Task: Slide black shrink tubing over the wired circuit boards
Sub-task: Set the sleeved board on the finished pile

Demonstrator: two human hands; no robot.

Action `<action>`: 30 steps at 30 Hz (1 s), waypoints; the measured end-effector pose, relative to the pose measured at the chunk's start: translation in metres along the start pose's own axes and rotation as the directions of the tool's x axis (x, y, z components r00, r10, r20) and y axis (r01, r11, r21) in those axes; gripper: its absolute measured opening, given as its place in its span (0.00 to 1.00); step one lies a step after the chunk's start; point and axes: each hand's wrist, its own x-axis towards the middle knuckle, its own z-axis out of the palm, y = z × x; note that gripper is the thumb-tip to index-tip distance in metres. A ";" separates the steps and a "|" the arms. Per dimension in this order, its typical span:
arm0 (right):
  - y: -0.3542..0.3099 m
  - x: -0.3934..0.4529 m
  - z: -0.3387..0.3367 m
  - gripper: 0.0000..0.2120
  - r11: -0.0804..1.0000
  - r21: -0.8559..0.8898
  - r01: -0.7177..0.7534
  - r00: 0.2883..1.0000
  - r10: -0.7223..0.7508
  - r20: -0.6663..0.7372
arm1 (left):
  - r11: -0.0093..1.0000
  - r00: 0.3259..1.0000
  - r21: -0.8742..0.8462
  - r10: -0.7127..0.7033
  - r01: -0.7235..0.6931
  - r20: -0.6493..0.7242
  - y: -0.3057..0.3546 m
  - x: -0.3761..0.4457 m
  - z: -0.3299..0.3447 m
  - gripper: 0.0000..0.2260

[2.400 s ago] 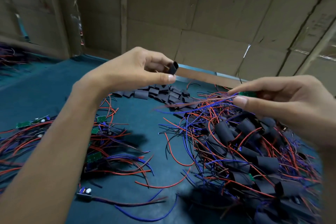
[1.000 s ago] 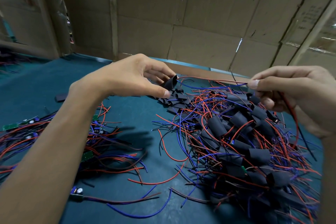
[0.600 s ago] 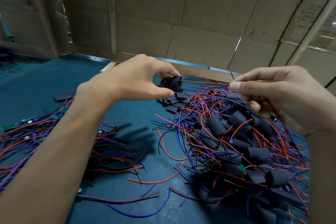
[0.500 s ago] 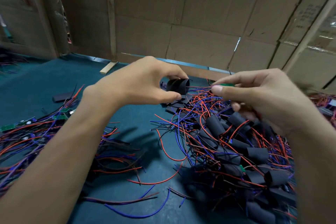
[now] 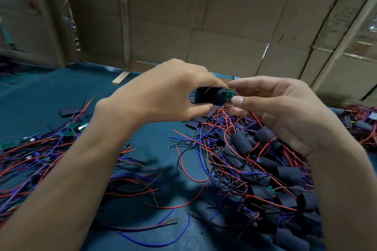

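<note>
While no writing reads clearly, left hand [image 5: 165, 91] pinching black tubing [image 5: 208, 96], right hand [image 5: 285, 112] pinching green board [image 5: 228, 96].

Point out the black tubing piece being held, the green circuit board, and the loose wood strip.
black tubing piece [image 5: 206, 96], head view, its dark side wall
green circuit board [image 5: 228, 96], head view, exposed face
wood strip [image 5: 121, 77], head view, its top

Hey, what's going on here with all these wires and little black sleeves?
A person is sleeving small wired boards. The left hand grips a black shrink tube while the right hand pinches a green circuit board at the tube's mouth, partly inside. A pile of already sleeved boards lies on the right of the blue-green table, bare wired boards on the left.
</note>
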 end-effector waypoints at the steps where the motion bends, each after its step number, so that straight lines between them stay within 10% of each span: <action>1: 0.000 0.001 0.000 0.18 1.000 0.009 0.010 1.000 -0.010 -0.015 | 1.000 1.000 0.002 0.009 -0.009 -0.008 0.001 0.000 0.001 0.17; 14: 0.012 0.007 0.004 0.10 0.992 -0.121 -0.015 0.996 0.003 -0.092 | 0.999 0.996 -0.035 0.006 -0.009 -0.092 -0.005 0.000 0.008 0.19; 18: 0.005 0.006 -0.007 0.02 0.975 -0.220 -0.017 0.983 -0.024 -0.180 | 0.931 0.971 -0.327 -0.209 0.161 -0.117 -0.014 -0.006 0.015 0.16; 24: -0.027 -0.021 -0.072 0.33 0.838 -0.516 -0.177 0.973 0.071 -0.219 | 0.672 0.647 0.139 -0.739 0.728 0.186 -0.096 -0.046 0.022 0.19; 27: -0.026 -0.031 -0.116 0.43 0.587 -0.717 -0.375 0.927 0.227 -0.299 | 0.530 0.421 0.323 -0.837 0.784 0.350 -0.124 -0.071 0.037 0.21; 30: -0.007 -0.030 -0.157 0.41 0.417 -0.779 -0.467 0.884 0.223 -0.411 | 0.462 0.337 0.401 -0.876 0.791 0.345 -0.143 -0.088 0.064 0.28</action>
